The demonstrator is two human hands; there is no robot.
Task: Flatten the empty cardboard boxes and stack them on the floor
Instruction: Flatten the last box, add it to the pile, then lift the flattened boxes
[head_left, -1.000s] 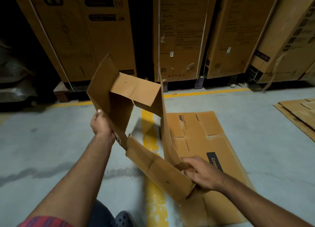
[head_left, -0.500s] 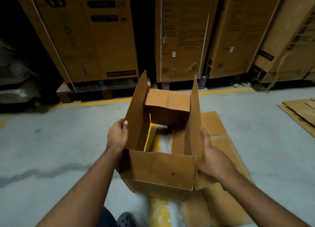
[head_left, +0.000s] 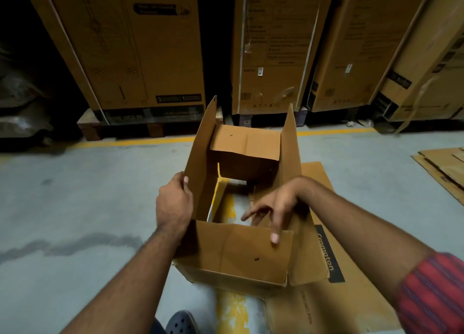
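An open brown cardboard box [head_left: 233,256] is held above the grey floor, squared up with both ends open, so the floor shows through it. My left hand [head_left: 173,203] grips the box's left wall from outside. My right hand [head_left: 273,208] reaches down inside the box over the right wall, fingers spread, one fingertip on the near flap's top edge. A flattened box [head_left: 324,291] with a black printed label lies on the floor under and to the right of the held box.
Tall brown cartons [head_left: 140,47] stand on pallets along the back behind a yellow floor line [head_left: 140,141]. More flattened cardboard [head_left: 444,168] lies at the right edge. My dark shoe [head_left: 179,323] shows at the bottom.
The skewed, half-collapsed box was swung upright and squared between my hands. My right hand then left the right wall's outside and went inside the box.
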